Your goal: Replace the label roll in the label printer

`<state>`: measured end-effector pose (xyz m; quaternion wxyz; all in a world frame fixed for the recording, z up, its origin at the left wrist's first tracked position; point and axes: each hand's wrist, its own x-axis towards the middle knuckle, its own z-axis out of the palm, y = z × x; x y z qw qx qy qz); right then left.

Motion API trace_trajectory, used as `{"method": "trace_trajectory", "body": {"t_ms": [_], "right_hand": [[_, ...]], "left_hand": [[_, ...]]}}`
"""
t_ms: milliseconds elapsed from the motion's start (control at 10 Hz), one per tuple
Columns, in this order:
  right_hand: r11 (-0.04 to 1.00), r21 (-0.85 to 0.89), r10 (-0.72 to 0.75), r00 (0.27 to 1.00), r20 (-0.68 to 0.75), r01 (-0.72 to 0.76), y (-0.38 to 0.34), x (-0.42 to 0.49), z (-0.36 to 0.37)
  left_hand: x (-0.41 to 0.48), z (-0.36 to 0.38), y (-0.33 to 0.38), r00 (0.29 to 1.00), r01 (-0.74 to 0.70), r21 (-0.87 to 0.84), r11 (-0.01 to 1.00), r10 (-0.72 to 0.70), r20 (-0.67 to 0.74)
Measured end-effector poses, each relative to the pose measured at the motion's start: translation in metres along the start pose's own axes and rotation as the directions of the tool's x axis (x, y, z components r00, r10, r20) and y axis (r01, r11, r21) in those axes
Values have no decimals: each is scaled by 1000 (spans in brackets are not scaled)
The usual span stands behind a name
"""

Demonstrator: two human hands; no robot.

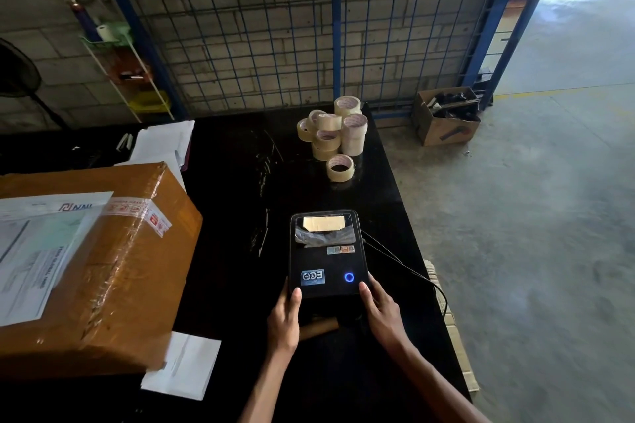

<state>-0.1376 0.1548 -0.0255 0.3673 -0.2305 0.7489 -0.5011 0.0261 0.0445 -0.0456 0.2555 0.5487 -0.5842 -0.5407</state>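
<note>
The black label printer point(326, 254) stands on the black table point(233, 182), its lid down and a blue ring light lit near the front. Through the window at its far end I see a brown cardboard core. My left hand point(285, 318) grips the printer's front left corner with the thumb on top. My right hand point(379, 307) grips the front right corner in the same way. Between my wrists a brown cardboard tube point(318, 328) lies on the table, partly hidden by my left hand.
A large taped cardboard box point(103, 271) with a document pouch fills the left. Loose papers point(182, 366) lie by it. Several rolls of clear tape point(335, 132) are stacked at the far side. A black cable point(405, 268) runs off the table's right edge. A blue wire fence stands behind.
</note>
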Motion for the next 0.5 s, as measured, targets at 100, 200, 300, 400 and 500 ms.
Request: {"method": "trace_trajectory", "body": {"t_ms": [100,200,300,400,500], "right_hand": [[1000,2,11,1000,-1,-11,0,-1,0],[1000,-9,14,1000,2,-14,-2,0,0],[1000,-16,-5,1000,3,5,2,-2,1],[1000,-25,8,1000,-4,-8,-2,2,0],[1000,-6,10,1000,-16,-10,7,-3,4]], "left_hand": [[0,-1,1,1000,13,16,1000,-13,-3],[0,-1,3,1000,31,18,999,-31,5],[-3,-1,2,1000,10,6,1000,-10,3],[1,-1,4,999,37,-11,999,-37,-3],[-5,-2,-4,1000,-14,-80,997,15,23]]}}
